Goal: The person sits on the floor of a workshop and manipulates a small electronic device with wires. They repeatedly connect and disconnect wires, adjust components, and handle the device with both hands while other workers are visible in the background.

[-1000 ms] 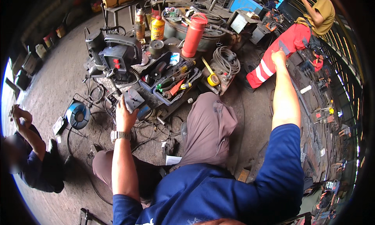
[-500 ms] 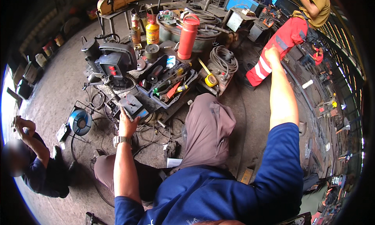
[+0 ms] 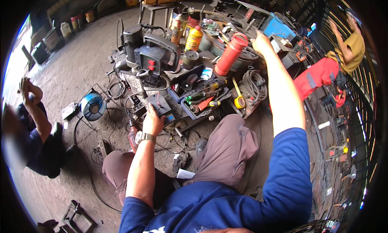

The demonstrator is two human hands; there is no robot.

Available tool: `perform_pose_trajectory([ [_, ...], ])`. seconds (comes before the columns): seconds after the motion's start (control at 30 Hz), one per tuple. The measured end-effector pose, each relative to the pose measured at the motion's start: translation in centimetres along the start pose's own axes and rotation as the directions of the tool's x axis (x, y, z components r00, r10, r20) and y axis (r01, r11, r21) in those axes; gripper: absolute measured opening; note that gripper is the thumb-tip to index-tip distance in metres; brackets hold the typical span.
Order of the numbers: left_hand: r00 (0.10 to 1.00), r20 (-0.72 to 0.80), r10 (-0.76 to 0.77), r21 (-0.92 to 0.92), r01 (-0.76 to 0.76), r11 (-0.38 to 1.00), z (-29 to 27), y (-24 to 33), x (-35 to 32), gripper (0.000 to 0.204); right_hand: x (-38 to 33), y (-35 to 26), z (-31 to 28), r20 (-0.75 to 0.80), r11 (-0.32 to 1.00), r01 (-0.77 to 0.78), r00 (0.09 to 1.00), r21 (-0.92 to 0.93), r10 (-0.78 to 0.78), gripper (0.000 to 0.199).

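Note:
My left hand [image 3: 152, 121] grips the near corner of a dark, flat-topped metal box [image 3: 161, 104], its thumb along the near side. A blue patch shows on that box's edge. My right arm is stretched far forward, and my right hand [image 3: 262, 43] is raised beyond the tall red canister [image 3: 231, 55]. Its fingers look curled in, with one tip showing at the left, and I see nothing in it. Beside the metal box lies an open tool tray [image 3: 186, 107] with pliers and screwdrivers. A yellow tape measure [image 3: 239, 102] sits to the right of the tray.
Behind the box stands a black machine [image 3: 151, 61] with red switches. A yellow bottle [image 3: 194, 39] and a coiled cable [image 3: 254, 85] are close by. A blue wire spool [image 3: 93, 106] rests on the floor. One person [image 3: 36, 128] is at the left, another [image 3: 323, 73] at the right.
The view has swung left, so the bench sits further right. My right hand has moved forward and left, up to the red canister. My left hand stays at the metal box.

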State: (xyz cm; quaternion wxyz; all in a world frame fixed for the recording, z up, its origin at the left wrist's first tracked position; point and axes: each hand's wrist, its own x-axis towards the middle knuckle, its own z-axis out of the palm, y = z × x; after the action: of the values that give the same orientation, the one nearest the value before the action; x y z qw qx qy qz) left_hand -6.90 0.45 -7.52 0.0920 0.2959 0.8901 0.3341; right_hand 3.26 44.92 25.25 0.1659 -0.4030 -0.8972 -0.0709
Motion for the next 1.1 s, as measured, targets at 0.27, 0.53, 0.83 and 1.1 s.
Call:
perform_pose_trajectory([
  [0.27, 0.997, 0.034, -0.063, 0.002, 0.063, 0.998, 0.4, 0.7, 0.5, 0.086, 5.9, -4.4, 2.5, -0.053, 0.998, -0.046, 0.998, -0.047, 0.044, 0.065],
  [0.53, 0.999, -0.024, 0.027, -0.044, -0.028, 0.999, 1.0, -1.3, 1.1, 0.083, -10.2, -11.4, 4.8, -0.068, 0.804, 0.366, 0.922, 0.470, -0.380, 0.040],
  [0.83, 0.996, -0.001, 0.085, -0.073, -0.085, 0.994, 1.7, 1.1, 1.6, 0.078, -18.3, 5.1, 3.1, -0.208, 0.901, -0.057, 0.965, 0.430, 0.160, 0.051],
  [1.1, 0.996, -0.031, -0.086, -0.055, 0.084, 0.995, -5.6, 3.3, -0.1, 0.074, -13.8, 10.5, -1.1, -0.302, 0.872, 0.317, 0.930, 0.372, -0.209, 0.037],
])
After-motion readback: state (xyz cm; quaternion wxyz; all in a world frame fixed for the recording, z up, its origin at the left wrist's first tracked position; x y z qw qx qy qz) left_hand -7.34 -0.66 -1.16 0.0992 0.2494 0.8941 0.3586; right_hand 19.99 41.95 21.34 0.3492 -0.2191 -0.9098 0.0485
